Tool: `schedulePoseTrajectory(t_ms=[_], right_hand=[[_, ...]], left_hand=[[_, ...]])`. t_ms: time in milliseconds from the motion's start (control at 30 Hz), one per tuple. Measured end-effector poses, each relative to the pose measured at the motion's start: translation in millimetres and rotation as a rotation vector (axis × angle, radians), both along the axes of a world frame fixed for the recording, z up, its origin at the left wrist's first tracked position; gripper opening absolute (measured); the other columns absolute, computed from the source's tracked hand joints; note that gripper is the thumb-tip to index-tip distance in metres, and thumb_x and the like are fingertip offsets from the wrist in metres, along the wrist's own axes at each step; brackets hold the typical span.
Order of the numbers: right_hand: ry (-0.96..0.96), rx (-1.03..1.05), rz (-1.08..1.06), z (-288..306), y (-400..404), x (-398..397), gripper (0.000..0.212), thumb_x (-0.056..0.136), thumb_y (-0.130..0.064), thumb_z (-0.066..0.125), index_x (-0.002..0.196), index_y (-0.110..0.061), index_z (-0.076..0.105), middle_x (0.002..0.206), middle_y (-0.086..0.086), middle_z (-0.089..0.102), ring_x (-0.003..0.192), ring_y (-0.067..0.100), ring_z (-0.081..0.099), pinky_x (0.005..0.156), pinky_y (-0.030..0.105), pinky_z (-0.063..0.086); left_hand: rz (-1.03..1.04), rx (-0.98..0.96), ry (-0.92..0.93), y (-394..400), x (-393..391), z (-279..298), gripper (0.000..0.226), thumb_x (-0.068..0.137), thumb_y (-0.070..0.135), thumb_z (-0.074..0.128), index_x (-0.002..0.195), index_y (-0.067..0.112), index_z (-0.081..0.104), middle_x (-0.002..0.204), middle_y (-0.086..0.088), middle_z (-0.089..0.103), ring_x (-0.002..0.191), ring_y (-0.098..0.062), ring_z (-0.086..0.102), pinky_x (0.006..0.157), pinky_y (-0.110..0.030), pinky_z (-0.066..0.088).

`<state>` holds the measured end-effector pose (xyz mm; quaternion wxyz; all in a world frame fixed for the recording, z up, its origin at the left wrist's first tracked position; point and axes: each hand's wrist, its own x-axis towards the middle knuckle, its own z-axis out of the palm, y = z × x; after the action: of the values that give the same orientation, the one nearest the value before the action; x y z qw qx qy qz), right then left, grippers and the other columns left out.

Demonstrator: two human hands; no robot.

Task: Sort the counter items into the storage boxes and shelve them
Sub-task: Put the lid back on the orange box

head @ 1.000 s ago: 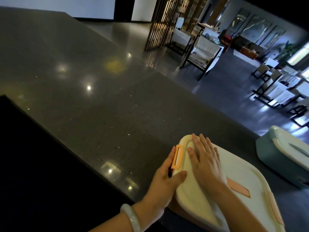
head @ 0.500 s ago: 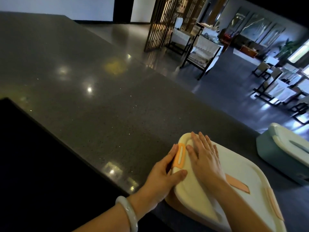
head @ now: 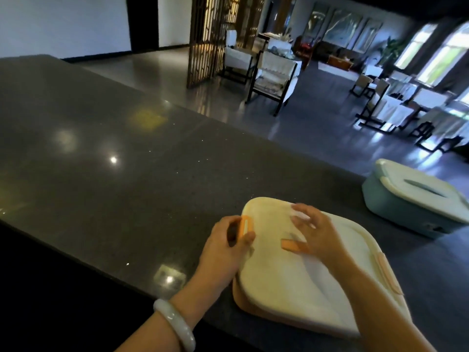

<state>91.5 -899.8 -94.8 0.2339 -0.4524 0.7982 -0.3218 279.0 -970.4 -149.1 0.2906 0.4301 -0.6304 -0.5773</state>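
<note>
Orange clip (head: 245,226) is being pinched by the left hand (head: 224,246) while the right hand (head: 313,233), fingers relaxed, is steadying the cream lid (head: 284,283); latching looks underway, remaining clips next.

two storage boxes stand on the table: one cream-lidded box (head: 291,283) under both hands, and one pale blue box (head: 416,199) well off beyond the right hand. two hands show, the left hand (head: 223,245) and the right hand (head: 317,235). three orange latches show on the cream lid: one latch (head: 245,224) at the left hand, one (head: 290,245) by the right hand, one (head: 388,273) on the side right of the right hand. one pale bangle (head: 175,323) circles the left wrist.
</note>
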Motion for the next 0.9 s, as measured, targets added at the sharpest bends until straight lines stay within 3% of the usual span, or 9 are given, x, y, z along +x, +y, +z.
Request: schedulePoseTrajectory(t_ms=[67,133,233,300,400,633,900], right_hand=[[0.253,0.019,-0.138,0.9,25.9,-17.5,0.038,0.094,-0.021,0.057,0.132,-0.018,0.052,0.139,-0.001,0.048,0.132,0.02,0.043,0.103,0.029,0.035],[0.462,0.076,-0.254,-3.0,59.6,-44.5,0.041,0.094,-0.031,0.054,0.134,-0.024,0.05,0.146,-0.003,0.043,0.135,0.02,0.039,0.108,0.037,0.032],[0.428,0.208,-0.372,-11.1,107.3,-71.7,0.049,0.095,-0.036,0.05,0.143,-0.025,0.041,0.154,-0.001,0.032,0.139,0.026,0.031,0.113,0.047,0.027],[0.332,0.22,-0.387,-19.3,124.7,-73.0,0.054,0.096,-0.034,0.049,0.147,-0.026,0.034,0.156,-0.004,0.027,0.139,0.026,0.033,0.112,0.043,0.026],[0.233,0.12,-0.412,-32.7,127.9,-68.2,0.057,0.099,-0.03,0.044,0.151,-0.031,0.021,0.157,-0.01,0.022,0.138,0.023,0.035,0.108,0.037,0.03],[0.155,0.021,-0.49,-33.7,94.7,-97.5,0.053,0.102,-0.034,0.034,0.152,-0.033,0.017,0.157,-0.005,0.023,0.13,0.029,0.041,0.1,0.044,0.038],[0.265,0.093,-0.524,-39.1,40.2,-166.2,0.054,0.103,-0.032,0.034,0.153,-0.023,0.016,0.159,-0.005,0.016,0.137,0.028,0.035,0.106,0.038,0.033]], left_hand=[[-0.036,-0.14,-0.078,-1.0,-1.3,4.7,0.052,0.086,0.057,0.052,0.133,0.037,0.043,0.136,0.011,0.046,0.12,-0.005,0.047,0.103,-0.03,0.04],[-0.103,-0.275,-0.157,4.3,-2.7,9.2,0.058,0.094,0.05,0.044,0.146,0.03,0.03,0.146,0.013,0.033,0.126,0.002,0.035,0.102,-0.016,0.029],[-0.157,-0.414,-0.282,19.6,-9.1,9.5,0.068,0.096,0.05,0.033,0.154,0.025,0.008,0.16,0.011,0.006,0.143,-0.001,0.016,0.108,-0.012,0.013],[-0.139,-0.436,-0.361,27.2,-18.9,9.3,0.071,0.098,0.049,0.03,0.154,0.024,-0.004,0.161,0.01,-0.01,0.147,-0.006,0.003,0.109,-0.013,0.004],[-0.093,-0.499,-0.417,19.5,-32.1,7.7,0.069,0.099,0.045,0.032,0.154,0.021,-0.002,0.161,0.008,-0.007,0.147,-0.006,0.0,0.109,-0.014,0.001],[-0.191,-0.544,-0.454,-43.6,-84.4,4.5,0.062,0.101,0.037,0.036,0.155,0.017,0.011,0.162,0.005,0.003,0.148,-0.009,0.007,0.117,-0.024,0.012],[-0.254,-0.583,-0.511,-104.6,-162.5,9.2,0.06,0.103,0.034,0.035,0.154,0.012,0.012,0.162,-0.002,0.005,0.148,-0.016,0.011,0.116,-0.028,0.015]])
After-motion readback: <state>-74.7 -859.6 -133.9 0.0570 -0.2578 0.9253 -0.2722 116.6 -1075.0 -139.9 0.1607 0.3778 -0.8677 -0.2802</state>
